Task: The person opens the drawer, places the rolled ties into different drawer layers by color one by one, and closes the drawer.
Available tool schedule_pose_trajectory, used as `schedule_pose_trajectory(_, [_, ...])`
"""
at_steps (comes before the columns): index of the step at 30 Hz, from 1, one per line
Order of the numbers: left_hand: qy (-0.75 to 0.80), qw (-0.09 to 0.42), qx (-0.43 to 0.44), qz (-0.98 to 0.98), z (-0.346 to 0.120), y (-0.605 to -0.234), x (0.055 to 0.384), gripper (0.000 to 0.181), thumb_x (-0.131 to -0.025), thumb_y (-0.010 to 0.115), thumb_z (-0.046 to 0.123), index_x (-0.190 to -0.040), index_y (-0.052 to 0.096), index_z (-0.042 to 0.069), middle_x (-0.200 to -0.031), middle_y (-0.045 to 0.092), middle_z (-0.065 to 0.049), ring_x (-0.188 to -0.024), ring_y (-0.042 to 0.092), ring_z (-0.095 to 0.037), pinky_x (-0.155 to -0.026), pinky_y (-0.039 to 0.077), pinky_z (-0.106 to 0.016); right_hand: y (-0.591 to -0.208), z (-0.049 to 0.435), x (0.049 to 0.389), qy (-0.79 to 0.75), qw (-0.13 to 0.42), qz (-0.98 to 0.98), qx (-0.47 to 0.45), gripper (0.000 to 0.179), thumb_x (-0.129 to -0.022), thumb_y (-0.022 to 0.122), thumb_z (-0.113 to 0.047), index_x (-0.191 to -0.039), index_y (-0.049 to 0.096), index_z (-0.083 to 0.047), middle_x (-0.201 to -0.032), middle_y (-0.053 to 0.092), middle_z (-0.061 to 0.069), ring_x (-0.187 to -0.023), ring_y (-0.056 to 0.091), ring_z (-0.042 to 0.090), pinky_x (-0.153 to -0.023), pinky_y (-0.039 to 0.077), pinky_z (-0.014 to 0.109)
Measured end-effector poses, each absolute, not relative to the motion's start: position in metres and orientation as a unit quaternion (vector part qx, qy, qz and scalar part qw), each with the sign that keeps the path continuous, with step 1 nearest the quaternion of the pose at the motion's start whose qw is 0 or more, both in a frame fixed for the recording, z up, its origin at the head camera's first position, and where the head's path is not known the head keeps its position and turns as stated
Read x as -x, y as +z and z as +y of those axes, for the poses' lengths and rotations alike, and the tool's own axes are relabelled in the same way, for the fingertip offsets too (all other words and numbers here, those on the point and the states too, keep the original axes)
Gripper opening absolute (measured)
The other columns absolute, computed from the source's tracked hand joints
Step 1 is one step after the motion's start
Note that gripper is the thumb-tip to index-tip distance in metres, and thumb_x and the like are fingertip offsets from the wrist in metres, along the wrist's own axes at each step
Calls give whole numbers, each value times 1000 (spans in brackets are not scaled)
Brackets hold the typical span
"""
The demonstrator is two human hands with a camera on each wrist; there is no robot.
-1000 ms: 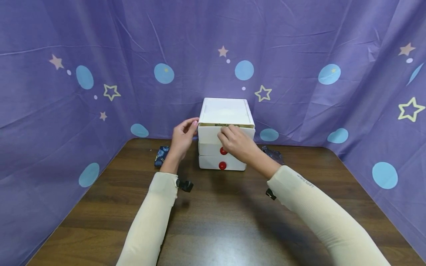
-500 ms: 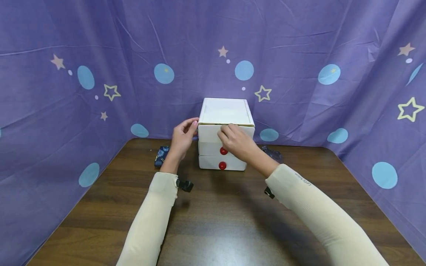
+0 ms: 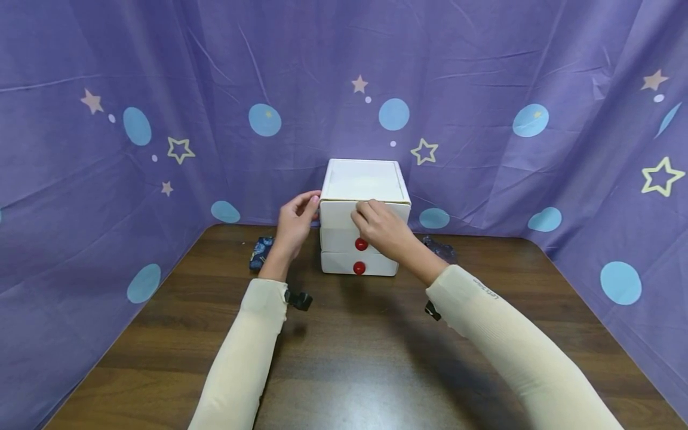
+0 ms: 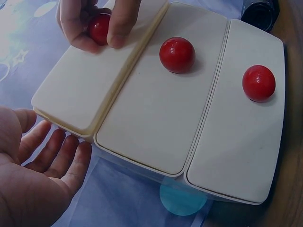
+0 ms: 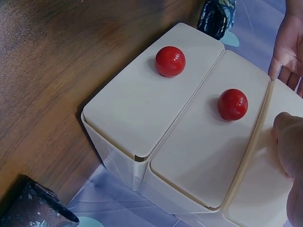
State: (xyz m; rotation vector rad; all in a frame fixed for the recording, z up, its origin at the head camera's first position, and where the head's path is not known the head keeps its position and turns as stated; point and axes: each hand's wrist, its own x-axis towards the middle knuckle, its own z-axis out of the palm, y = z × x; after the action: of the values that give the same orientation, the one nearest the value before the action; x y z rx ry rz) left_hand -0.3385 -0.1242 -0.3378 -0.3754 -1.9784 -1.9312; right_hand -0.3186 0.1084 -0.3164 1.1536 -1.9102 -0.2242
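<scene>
A white three-drawer box [image 3: 366, 179] with round red knobs stands at the back of the table. My right hand [image 3: 378, 227] pinches the red knob [image 4: 98, 29] of the top drawer [image 4: 71, 78] between thumb and fingers. That drawer's front sits slightly proud of the two below it. My left hand [image 3: 295, 224] rests its relaxed fingers along the upper left side of the box. In the left wrist view its fingertips are right at the drawer's edge. The middle knob [image 4: 177, 55] and the bottom knob [image 4: 259, 83] are free, and both lower drawers are closed.
A dark blue patterned cloth pouch [image 3: 261, 252] lies left of the box. Another dark, crumpled item [image 3: 441, 249] lies on the right, partly behind my right forearm. The brown wooden table [image 3: 344, 346] ends at a purple curtain [image 3: 322, 71] behind and at both sides.
My right hand has pushed the top drawer inward; the gap above its front has narrowed to a thin line and the contents no longer show. The left hand has stayed in place.
</scene>
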Motion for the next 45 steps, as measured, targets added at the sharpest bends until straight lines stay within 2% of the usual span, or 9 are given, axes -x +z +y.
schedule_pose_trajectory(15, [-678,174,128,-703,-124,-337,338,37,-105,61,30,-132,68,5,-124,67,-13,-106,63,-18,-95,56,-39,-321,108,321,-84,440,-769,-455,17,-95,61,10,-111,68,10,-107,63,22,-91,59,34,-80,55,39])
schedule_pose_trajectory(23, [-679,171,136,-701,-124,-337,337,38,-105,61,30,-133,67,5,-123,67,-16,-107,63,-21,-98,55,-45,-322,107,322,-84,448,-768,-451,15,-96,62,8,-110,68,10,-107,64,22,-92,60,34,-78,56,40])
schedule_pose_trajectory(39, [-671,170,132,-709,-125,-338,337,39,-105,60,33,-133,67,7,-124,67,-13,-110,63,-21,-96,56,-40,-326,108,323,-84,456,-766,-446,15,-98,62,5,-111,68,5,-109,64,21,-91,60,34,-76,56,40])
schedule_pose_trajectory(45, [-670,155,127,-715,-121,-317,313,36,-107,57,20,-136,63,-1,-127,65,-21,-109,62,-21,-101,54,-47,-328,109,321,-115,456,-769,-433,18,-100,60,-7,-115,67,1,-110,63,18,-92,60,34,-80,55,42])
